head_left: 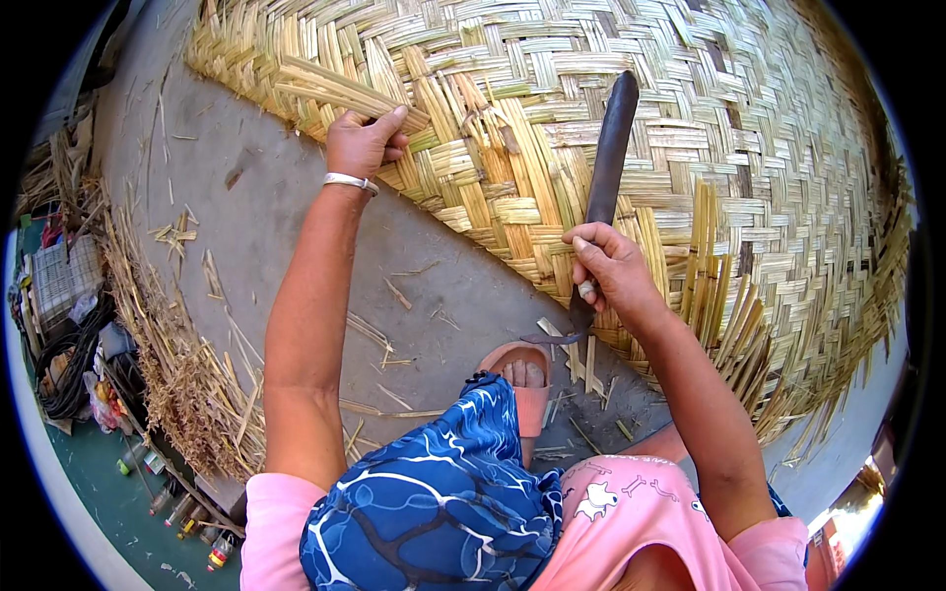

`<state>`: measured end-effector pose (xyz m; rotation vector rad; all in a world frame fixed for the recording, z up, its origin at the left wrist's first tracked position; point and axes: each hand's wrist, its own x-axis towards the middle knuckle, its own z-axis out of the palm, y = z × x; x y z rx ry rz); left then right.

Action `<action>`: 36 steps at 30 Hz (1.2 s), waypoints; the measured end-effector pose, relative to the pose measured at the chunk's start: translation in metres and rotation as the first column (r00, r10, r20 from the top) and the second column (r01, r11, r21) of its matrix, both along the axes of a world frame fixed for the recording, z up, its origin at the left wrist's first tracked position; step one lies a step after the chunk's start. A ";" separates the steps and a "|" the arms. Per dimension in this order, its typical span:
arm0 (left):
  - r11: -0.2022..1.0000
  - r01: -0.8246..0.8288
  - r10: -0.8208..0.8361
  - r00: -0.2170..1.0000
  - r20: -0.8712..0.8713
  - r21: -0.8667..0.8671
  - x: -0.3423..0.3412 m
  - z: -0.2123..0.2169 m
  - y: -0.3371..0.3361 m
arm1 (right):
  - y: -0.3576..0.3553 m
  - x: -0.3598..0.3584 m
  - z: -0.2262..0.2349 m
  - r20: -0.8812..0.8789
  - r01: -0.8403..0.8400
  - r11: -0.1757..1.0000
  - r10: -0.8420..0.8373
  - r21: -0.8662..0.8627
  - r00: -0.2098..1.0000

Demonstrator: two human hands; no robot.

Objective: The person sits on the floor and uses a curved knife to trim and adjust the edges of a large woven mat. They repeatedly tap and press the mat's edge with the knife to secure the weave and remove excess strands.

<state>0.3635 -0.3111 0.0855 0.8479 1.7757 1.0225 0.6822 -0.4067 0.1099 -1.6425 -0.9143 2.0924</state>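
Observation:
A large woven reed mat (680,148) spreads from the middle to the upper right, with loose strip ends along its near edge. My left hand (365,143) is closed at the mat's left edge, thumb and fingers pinching a flat reed strip (335,91) that lies over the weave. My right hand (613,264) grips a long dark sickle-like tool (613,148) near its lower part. Its broad rounded end points up over the mat. Below my fist it narrows into a thin curved hook, close to the floor beside my foot.
Upright cut strip ends (705,261) stick out along the mat at right. Dry stalks (187,364) are heaped at left, beside bottles and cluttered odds and ends (74,325). Reed scraps (370,335) litter the grey floor (246,177). My sandalled foot (524,379) rests near the mat's edge.

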 end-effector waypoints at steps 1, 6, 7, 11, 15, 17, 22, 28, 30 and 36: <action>1.000 -0.006 0.006 1.000 -0.012 0.002 0.001 0.001 -0.001 | 0.000 0.000 0.000 -0.005 -0.001 1.000 0.001 0.000 1.000; 0.998 -0.047 0.047 0.999 -0.011 0.031 0.001 -0.007 -0.002 | -0.001 0.000 -0.001 -0.019 0.007 1.000 -0.007 -0.009 1.000; 0.999 -0.037 0.038 0.999 -0.028 0.018 0.000 -0.007 0.001 | -0.001 0.000 -0.002 -0.020 0.003 1.000 -0.003 -0.007 1.000; 0.999 0.020 -0.026 0.989 -0.144 -0.045 0.005 0.005 0.008 | 0.000 0.002 -0.001 -0.025 0.009 1.000 -0.009 -0.011 1.000; 0.999 -0.036 0.038 0.993 -0.111 0.017 0.008 -0.003 0.002 | 0.000 0.001 0.000 -0.019 0.007 1.000 -0.007 -0.014 1.000; 0.995 -0.076 0.080 0.994 -0.070 0.060 0.009 -0.007 0.000 | 0.000 0.001 0.001 -0.021 0.005 1.000 -0.006 -0.016 1.000; 0.981 -0.178 0.177 0.984 0.018 0.073 0.016 -0.008 -0.004 | 0.000 0.002 -0.001 -0.029 0.009 1.000 -0.010 -0.016 1.000; 0.998 -0.050 0.052 0.996 0.073 -0.035 0.001 -0.004 0.000 | 0.001 0.003 0.001 -0.036 0.006 0.999 -0.008 -0.031 0.999; 0.994 0.015 -0.011 0.999 0.037 -0.106 -0.002 0.004 0.006 | 0.001 0.003 0.000 -0.046 0.009 0.999 -0.010 -0.031 0.999; 0.970 0.170 -0.192 0.973 -0.124 -0.172 -0.008 0.011 0.023 | 0.002 0.003 0.001 -0.038 -0.014 1.000 0.013 -0.025 0.999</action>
